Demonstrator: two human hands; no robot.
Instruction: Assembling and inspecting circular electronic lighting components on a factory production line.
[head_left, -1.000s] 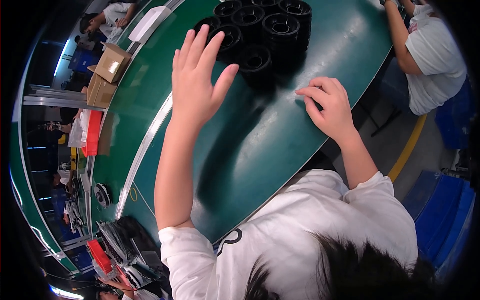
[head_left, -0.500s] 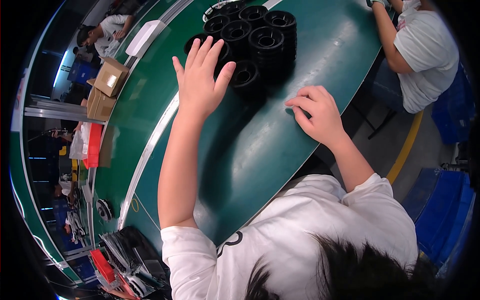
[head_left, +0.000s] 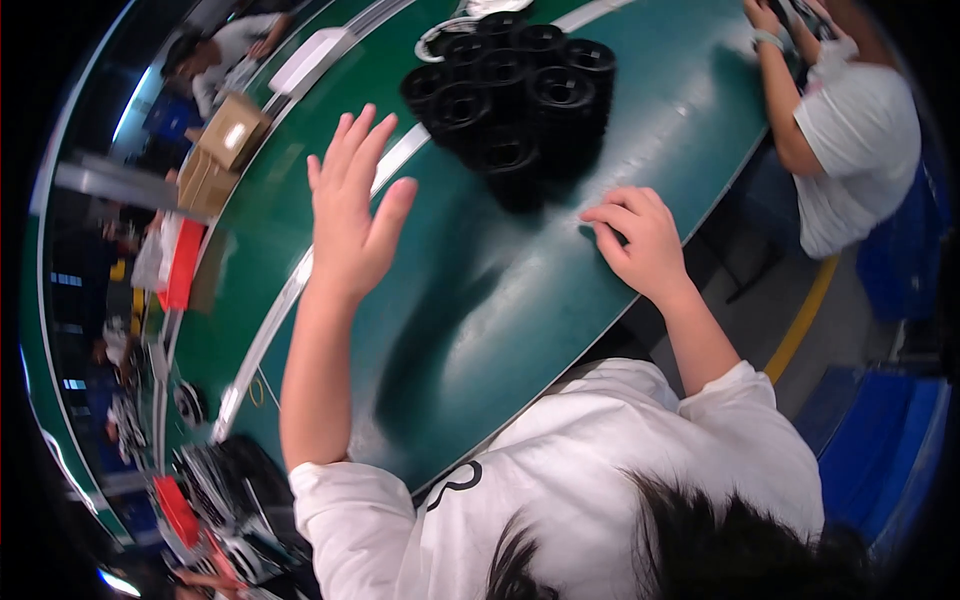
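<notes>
My left hand is raised over the green table, fingers spread and thumb apart, holding nothing. To its right and farther back stand several stacks of black round rings, likely plastic, with hollow centres. A gap separates that hand from the nearest stack. My right hand is low over the table near its front edge, to the right of and nearer than the stacks. Its fingers are loosely bent with the thumb a little apart, and nothing shows between them. Blur softens the stacks.
A white strip runs along the table on the left. Cardboard boxes, a red bin and a white tray line the far side. Parts lie heaped at lower left. Another person sits at the right, near blue crates.
My left hand has drawn back to the left and nearer, away from the black stacks. My right hand has hardly moved. The whole view has shifted slightly.
</notes>
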